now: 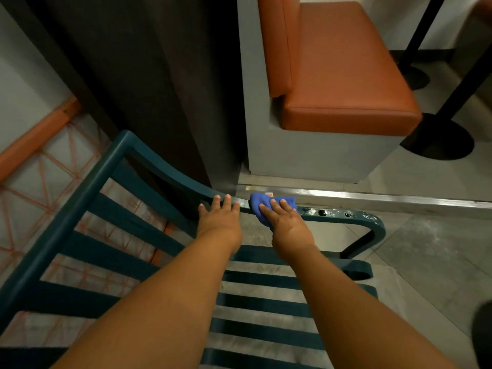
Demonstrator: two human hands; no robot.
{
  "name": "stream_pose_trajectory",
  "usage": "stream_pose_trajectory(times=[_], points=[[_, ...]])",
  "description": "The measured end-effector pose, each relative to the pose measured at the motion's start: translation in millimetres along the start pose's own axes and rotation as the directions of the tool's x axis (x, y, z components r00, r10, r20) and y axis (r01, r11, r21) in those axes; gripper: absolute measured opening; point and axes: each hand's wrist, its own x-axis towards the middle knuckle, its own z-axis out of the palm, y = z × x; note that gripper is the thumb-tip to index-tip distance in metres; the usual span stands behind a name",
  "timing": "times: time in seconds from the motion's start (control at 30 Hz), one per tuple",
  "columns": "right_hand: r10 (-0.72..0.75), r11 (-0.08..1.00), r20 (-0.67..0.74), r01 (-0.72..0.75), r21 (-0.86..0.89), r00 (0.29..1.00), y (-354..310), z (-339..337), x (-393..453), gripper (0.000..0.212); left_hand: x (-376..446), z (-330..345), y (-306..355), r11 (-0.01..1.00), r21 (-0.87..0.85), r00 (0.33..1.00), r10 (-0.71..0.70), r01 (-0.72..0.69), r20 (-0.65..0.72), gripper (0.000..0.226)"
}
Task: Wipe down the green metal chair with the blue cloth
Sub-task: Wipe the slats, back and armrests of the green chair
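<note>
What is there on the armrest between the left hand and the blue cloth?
Nothing: in the head view only a short bare stretch of the green armrest separates the left hand from the cloth, which lies under the right hand.

The blue cloth (266, 206) lies mostly under the right hand (285, 222), so only its far edge and a strip below the palm show. The armrest (343, 215) of the green metal chair (87, 187) is covered where that hand and the left hand (219, 219) lie on it. Both forearms hide part of the seat slats (266, 304), and the picture's left and bottom edges cut off the backrest and seat. A dark blurred shape (483, 334) at the right edge cannot be identified.
</note>
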Motion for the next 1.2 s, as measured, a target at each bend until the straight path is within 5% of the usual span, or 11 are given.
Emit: stream_pose_trajectory(times=[0.2,0.37,0.57,0.77,0.87,1.03,1.13,1.2], points=[[0.175,0.979,-0.062,-0.167,0.116,0.983,8.7,-9.9,-1.8,0.075,0.3,-2.2,-0.1,0.999,0.036,0.999,0.015,-0.017,0.049,0.095],[-0.012,0.997,-0.041,0.015,0.069,0.999,29.8,-3.5,-19.1,0.081,2.0,-0.4,1.3,1.0,-0.01,0.998,0.004,-0.003,0.058,0.096],[0.256,0.967,-0.136,-0.253,0.041,0.957,51.7,-14.0,-21.4,0.072,5.7,2.9,-2.0,1.0,-0.011,0.998,0.014,-0.014,0.066,0.101],[-0.01,1.0,-0.099,0.012,0.017,0.995,42.7,-9.5,-29.6,0.078,8.2,6.4,-1.5,1.0,0.004,0.998,-0.005,0.005,0.069,0.101],[-0.024,0.999,-0.134,0.028,0.029,0.991,58.5,-14.1,-44.9,0.077,10.1,7.3,-1.9,1.0,0.003,0.997,-0.008,0.007,0.078,0.104],[0.316,0.808,-0.38,-0.037,0.588,0.869,74.2,-39.1,-60.4,0.047,13.2,9.8,-1.5,1.0,0.022,0.997,-0.014,0.012,0.071,0.108],[0.425,0.788,-0.469,-0.061,0.613,0.774,84.1,-40.7,-61.1,0.045,15.6,10.8,-2.2,0.999,0.044,0.997,-0.017,0.014,0.075,0.112],[0.409,0.833,-0.369,-0.176,0.525,0.835,89.1,-34.9,-54.3,0.046,16.5,10.3,-1.5,0.998,0.064,0.997,-0.014,0.01,0.076,0.113]])
